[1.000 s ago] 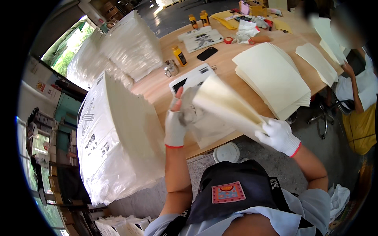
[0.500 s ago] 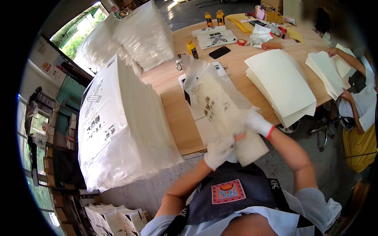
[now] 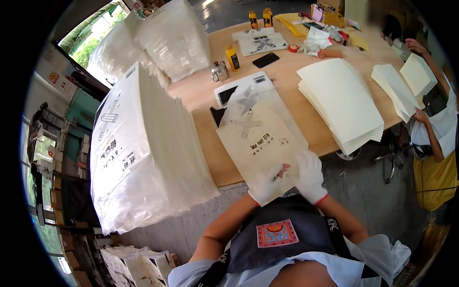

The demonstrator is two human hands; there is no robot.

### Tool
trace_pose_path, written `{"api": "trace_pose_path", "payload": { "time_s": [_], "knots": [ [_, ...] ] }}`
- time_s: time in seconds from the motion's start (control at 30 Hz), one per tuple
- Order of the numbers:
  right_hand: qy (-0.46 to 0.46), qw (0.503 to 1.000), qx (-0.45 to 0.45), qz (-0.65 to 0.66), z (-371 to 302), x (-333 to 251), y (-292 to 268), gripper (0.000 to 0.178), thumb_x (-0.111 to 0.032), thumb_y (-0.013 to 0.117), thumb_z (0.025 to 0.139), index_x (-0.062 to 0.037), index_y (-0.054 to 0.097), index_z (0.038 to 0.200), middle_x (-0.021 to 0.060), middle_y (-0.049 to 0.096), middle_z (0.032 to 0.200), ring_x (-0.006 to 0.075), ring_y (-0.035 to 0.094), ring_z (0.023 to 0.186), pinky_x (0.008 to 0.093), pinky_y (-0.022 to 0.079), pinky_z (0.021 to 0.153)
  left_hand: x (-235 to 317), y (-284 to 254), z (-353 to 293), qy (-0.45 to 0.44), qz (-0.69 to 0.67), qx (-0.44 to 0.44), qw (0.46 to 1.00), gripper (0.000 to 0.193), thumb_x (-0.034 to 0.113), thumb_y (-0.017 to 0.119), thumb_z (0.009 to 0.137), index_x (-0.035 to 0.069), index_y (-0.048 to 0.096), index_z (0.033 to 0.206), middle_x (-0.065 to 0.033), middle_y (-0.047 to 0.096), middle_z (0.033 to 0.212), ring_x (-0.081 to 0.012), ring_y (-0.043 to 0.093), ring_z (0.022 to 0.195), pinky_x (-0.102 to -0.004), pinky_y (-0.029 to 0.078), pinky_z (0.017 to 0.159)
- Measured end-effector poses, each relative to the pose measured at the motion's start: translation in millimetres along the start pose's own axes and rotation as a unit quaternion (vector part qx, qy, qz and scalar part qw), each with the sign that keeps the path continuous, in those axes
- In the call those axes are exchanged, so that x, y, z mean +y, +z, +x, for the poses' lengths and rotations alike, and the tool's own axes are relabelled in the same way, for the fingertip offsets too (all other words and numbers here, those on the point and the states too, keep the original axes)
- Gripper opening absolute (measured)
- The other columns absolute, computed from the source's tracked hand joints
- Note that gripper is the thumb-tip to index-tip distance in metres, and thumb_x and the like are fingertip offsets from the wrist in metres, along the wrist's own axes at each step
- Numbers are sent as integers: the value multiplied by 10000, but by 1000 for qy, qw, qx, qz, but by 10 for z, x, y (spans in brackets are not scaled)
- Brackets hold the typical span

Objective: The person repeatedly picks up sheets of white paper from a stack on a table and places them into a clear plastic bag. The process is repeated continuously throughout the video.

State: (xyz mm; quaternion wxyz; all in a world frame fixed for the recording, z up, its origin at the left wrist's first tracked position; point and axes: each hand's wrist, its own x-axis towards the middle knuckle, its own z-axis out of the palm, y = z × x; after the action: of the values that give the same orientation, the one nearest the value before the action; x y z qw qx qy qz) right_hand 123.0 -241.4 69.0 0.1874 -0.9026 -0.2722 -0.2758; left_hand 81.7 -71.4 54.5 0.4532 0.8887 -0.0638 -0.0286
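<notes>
- A workroom with a long wooden counter (image 3: 287, 81); a window with greenery lies far left.
- A tall stack of clear printed bags (image 3: 143, 153) fills the left of the counter, with more bag piles (image 3: 162, 38) at the far left.
- A thick pile of cream sheets (image 3: 342, 103) lies on the right of the counter, overhanging the near edge; smaller piles (image 3: 399, 86) lie further right, where another person's hands work.
- A clear bag (image 3: 260, 136) holding cream paper lies flat at the near middle of the counter, its near end over the edge.
- The left hand (image 3: 265, 185), in a white glove, has its fingers curled round the bag's near end.
- The right hand (image 3: 310, 176), also gloved, touches the left one and rests on the same end, fingers bent; whether they pinch the bag I cannot tell.
- Far off stand yellow bottles (image 3: 233, 57), a metal cup (image 3: 219, 71) and a black phone (image 3: 266, 60).
</notes>
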Motion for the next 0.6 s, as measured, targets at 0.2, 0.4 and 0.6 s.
{"api": "trace_pose_path", "payload": {
  "time_s": [0.2, 0.4, 0.6],
  "knots": [
    [115, 942, -295, -108, -81, 543, 280, 178, -258, 534, 804, -100, 580, 871, 81, 639, 645, 259, 638, 543, 385, 491, 495, -742, 109, -590, 26, 182, 182, 966, 231, 84, 646, 678, 89, 628, 909, -109, 590, 815, -334, 552, 896, -422, 451, 769],
    [-59, 919, -377, -97, -324, 231, -225, 118, -199, 535, 771, -102, 570, 714, 64, 632, 622, 224, 646, 547, 368, 481, 475, -797, -18, -1081, -230, -220, 361, 877, 110, 114, 668, 810, 56, 575, 796, -9, 516, 733, -126, 497, 669, -281, 414, 601],
    [-106, 804, -586, -3, -464, 94, -759, 210, -220, 488, 832, -76, 623, 901, 103, 665, 708, 295, 660, 584, 420, 503, 494, -95, -191, -1659, -194, -222, 106, 950, 107, 109, 649, 824, 52, 561, 805, -2, 485, 665, -84, 452, 608, -245, 381, 545]
  ]
}}
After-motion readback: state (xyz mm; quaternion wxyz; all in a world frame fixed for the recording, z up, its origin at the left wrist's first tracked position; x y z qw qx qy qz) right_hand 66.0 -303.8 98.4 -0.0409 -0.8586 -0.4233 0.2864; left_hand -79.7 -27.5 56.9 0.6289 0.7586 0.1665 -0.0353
